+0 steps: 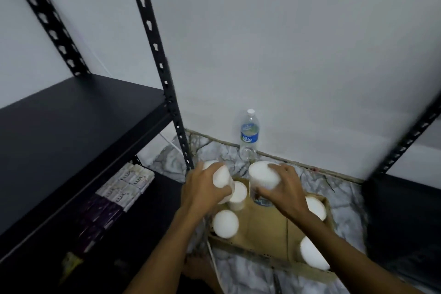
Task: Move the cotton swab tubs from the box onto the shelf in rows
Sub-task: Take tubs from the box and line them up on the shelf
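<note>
While your left hand [202,188] and right hand [284,188] each grip cotton swab tubs [263,174] above the box [267,227], overloaded fingers could drop one.

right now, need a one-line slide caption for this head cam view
Left hand and right hand each lift white-lidded tubs from the cardboard box beside an empty black shelf.

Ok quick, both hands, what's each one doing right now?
Left hand: grips two tubs over the box.
Right hand: grips one tub.
</note>
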Demonstrator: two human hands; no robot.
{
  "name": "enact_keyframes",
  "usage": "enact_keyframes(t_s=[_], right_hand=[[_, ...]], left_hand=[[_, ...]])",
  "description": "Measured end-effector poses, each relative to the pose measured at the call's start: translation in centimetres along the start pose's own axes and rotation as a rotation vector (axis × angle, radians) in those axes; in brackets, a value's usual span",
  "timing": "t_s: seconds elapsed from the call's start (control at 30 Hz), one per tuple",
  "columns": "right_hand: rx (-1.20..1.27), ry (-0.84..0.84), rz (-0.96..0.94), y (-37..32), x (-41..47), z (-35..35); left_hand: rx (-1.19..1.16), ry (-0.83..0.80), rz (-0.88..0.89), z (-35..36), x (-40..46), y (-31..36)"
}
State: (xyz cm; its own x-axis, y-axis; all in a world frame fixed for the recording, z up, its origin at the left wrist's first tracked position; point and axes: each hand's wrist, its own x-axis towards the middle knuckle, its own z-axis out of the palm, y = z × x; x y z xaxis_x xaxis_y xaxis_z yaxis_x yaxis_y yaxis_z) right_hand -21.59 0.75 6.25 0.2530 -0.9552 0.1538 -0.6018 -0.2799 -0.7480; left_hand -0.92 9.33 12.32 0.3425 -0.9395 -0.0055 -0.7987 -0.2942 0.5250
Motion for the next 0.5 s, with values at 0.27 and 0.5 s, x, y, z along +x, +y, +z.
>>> enact_keyframes(t_s=[0.27, 0.5], right_hand=[[0.320, 0.118, -0.320, -14.7, 3.1, -1.7], [0.427, 0.101, -0.514, -24.0, 4.9, -2.5]], left_hand=[[0.126, 0.365, 0.116, -13.1, -2.5, 3.8], [0.014, 0.597, 0.129, -21.7, -4.4, 3.1]])
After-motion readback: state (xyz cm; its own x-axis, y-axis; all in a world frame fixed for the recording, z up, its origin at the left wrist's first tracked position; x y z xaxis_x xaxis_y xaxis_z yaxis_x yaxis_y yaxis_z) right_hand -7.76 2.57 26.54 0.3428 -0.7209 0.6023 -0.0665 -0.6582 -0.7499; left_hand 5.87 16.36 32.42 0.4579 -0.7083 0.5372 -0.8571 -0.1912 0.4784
